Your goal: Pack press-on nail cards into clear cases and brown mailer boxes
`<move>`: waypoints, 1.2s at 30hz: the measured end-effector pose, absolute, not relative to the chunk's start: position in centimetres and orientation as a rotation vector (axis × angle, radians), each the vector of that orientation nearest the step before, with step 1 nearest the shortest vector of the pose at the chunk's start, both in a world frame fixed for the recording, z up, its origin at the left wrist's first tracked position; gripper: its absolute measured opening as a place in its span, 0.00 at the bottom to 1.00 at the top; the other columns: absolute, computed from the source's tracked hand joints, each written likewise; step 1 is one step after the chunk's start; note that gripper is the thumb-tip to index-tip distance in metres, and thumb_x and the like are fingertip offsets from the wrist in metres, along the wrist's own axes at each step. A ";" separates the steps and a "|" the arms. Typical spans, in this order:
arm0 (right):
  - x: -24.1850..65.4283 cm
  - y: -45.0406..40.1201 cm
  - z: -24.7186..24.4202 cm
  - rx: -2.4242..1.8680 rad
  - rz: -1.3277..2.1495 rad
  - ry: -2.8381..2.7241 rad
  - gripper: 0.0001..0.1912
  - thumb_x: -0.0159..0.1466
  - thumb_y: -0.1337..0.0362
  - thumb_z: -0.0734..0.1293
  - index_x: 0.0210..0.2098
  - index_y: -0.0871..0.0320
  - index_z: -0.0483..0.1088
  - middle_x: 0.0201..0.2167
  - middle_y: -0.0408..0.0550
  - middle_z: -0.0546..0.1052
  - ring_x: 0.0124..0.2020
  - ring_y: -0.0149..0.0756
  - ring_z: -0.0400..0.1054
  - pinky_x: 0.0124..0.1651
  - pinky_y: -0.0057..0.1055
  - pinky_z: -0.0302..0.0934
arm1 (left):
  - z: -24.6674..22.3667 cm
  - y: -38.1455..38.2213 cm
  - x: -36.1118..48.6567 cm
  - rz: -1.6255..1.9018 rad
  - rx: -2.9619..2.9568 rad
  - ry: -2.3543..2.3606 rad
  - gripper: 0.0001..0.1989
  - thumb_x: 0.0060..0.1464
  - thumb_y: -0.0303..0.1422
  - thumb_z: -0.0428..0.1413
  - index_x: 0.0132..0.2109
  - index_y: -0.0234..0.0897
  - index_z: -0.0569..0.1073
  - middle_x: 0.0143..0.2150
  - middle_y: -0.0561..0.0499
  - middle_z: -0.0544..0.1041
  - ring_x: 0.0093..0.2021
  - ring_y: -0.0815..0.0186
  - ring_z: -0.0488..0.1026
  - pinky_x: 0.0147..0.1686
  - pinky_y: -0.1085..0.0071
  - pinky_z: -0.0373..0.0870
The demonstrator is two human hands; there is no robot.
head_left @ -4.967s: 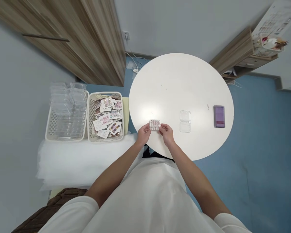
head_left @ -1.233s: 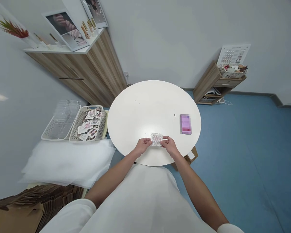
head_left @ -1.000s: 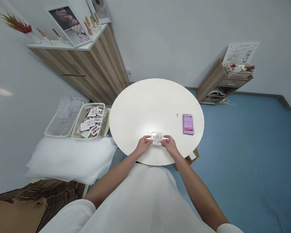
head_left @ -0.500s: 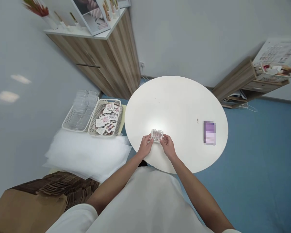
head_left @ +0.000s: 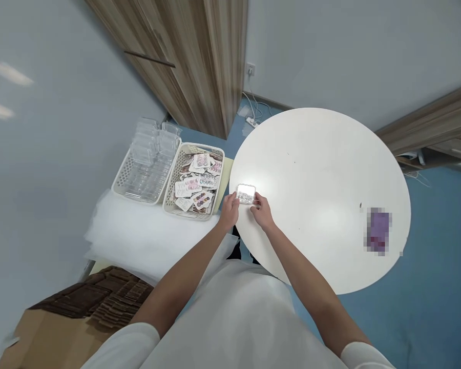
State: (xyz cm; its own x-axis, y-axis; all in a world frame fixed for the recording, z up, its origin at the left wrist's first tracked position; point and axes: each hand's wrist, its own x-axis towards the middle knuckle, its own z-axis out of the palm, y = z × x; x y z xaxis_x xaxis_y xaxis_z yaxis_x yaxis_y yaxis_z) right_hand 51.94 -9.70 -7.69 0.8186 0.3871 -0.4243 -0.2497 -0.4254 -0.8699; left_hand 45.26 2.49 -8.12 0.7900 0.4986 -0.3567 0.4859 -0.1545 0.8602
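A small clear plastic case (head_left: 246,193) is held over the near left edge of the round white table (head_left: 330,154), bright glare on its upper part and small items showing inside. My left hand (head_left: 229,210) grips its left side, fingers pressed together. At the case's right side, my right hand (head_left: 262,210) pinches the edge with bent fingers. To the left stands a white basket (head_left: 168,197) with several printed cards (head_left: 203,200) bearing small coloured pieces. Beside it, another white basket (head_left: 119,179) holds stacked clear plastic cases (head_left: 144,148).
White translucent sheets (head_left: 134,230) lie below the baskets, with an open cardboard box (head_left: 49,338) of brown folded pieces nearer me. A pixelated purple item (head_left: 378,230) lies at the table's right. Wooden cabinets (head_left: 192,66) stand behind; a power strip (head_left: 252,122) is on the floor.
The view has turned left and down, so the table and baskets appear further right. The case, still between my hands, now catches glare and sits nearer the table's left edge.
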 end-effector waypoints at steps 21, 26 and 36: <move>52.5 -8.0 -8.9 -2.044 0.702 -0.112 0.41 0.47 0.69 0.61 0.60 0.54 0.48 0.46 0.50 0.58 0.47 0.38 0.58 0.48 0.38 0.61 | -9.7 3.9 46.4 -0.009 2.019 0.584 0.26 0.53 0.29 0.43 0.60 0.31 0.53 0.54 0.40 0.60 0.56 0.57 0.57 0.55 0.58 0.54; 52.5 -8.3 -9.2 -1.978 0.715 -0.115 0.42 0.47 0.69 0.62 0.60 0.50 0.45 0.48 0.49 0.56 0.50 0.38 0.57 0.51 0.39 0.58 | -10.2 3.6 45.8 0.025 1.917 0.590 0.29 0.52 0.29 0.44 0.62 0.35 0.49 0.55 0.42 0.61 0.56 0.58 0.59 0.54 0.58 0.56; 52.5 -9.6 -7.7 -1.646 0.899 -0.039 0.47 0.48 0.66 0.66 0.62 0.49 0.39 0.62 0.43 0.48 0.62 0.37 0.44 0.61 0.37 0.44 | -10.2 3.1 45.5 0.037 1.662 0.680 0.35 0.50 0.29 0.47 0.63 0.36 0.43 0.63 0.43 0.50 0.59 0.57 0.56 0.57 0.58 0.53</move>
State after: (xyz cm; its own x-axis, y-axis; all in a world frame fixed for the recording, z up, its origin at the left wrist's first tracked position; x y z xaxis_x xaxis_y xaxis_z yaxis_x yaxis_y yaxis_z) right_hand 52.48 -9.57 -7.68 0.7009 0.4806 -0.5270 -0.4336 -0.2995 -0.8499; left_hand 45.55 3.08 -10.16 0.8240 0.4487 -0.3459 0.4086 -0.0479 0.9114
